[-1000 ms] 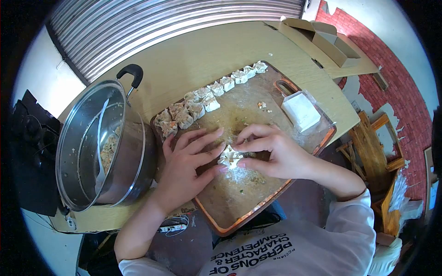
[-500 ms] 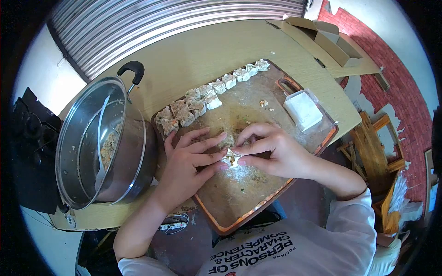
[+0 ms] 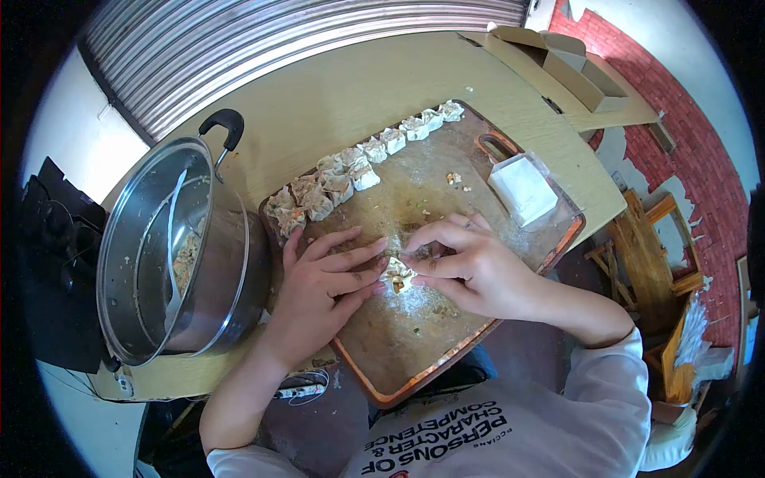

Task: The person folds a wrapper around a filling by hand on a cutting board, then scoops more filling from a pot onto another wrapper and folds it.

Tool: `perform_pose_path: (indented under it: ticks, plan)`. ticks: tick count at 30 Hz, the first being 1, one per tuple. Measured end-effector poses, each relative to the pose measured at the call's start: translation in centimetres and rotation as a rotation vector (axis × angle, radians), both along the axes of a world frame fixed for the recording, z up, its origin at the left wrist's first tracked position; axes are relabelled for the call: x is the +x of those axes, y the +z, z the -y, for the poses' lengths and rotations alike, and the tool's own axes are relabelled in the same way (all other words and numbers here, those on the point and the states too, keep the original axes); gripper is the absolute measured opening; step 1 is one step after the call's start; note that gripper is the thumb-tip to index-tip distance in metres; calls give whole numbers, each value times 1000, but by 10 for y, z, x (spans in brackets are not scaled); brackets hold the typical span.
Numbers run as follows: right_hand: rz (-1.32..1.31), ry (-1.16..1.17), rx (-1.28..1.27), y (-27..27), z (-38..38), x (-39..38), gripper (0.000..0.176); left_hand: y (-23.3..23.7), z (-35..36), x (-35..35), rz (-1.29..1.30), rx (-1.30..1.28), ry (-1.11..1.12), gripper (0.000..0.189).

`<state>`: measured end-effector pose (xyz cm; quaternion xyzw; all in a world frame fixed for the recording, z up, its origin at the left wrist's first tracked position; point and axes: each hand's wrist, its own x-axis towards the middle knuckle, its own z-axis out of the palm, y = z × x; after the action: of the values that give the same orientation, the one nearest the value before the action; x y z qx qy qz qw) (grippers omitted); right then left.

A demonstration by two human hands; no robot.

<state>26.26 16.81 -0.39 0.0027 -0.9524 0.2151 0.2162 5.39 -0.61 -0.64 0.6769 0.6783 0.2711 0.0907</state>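
Note:
A small dumpling [image 3: 398,275] with a pleated wrapper sits on the floured wooden board [image 3: 414,350]. From its left side my left hand [image 3: 331,275] touches it with the fingertips, the fingers spread. On its right side my right hand [image 3: 470,267] pinches the wrapper between thumb and index finger. Finished-looking dumplings [image 3: 351,163] line the board's far left edge in a row, doubled at the near end. A white stack of wrappers [image 3: 523,190] in clear plastic lies at the board's right, by the handle hole. Crumbs of filling [image 3: 453,178] lie on the board.
A large metal pot [image 3: 231,279] with filling and a pale spoon [image 3: 173,239] stands left of the board. An open cardboard box [image 3: 586,80] is at the far right of the table [image 3: 319,95]. Wooden furniture [image 3: 649,279] stands beyond the right edge.
My fingers have opened slightly around the dumpling, and more of its top shows. My left hand has shifted a little left. The dumpling rows look unchanged.

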Motion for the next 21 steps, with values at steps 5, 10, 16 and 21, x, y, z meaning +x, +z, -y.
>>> perform_pose_path:
  ticks: [5, 10, 16, 21]
  plan:
    - [26, -3, -22, 9, 3, 2, 28, 3, 2, 1, -23, 16, 1, 29]
    - [32, -31, 52, 8, 4, 2, 31, 7, 1, 3, 14, -7, -13, 36]
    - [-3, -71, 129, 4, 11, 4, 28, 2, 3, 5, -226, 30, -21, 32]
    - [-45, -69, 227, 2, 15, 2, 30, 5, 4, 12, -411, 52, 14, 27]
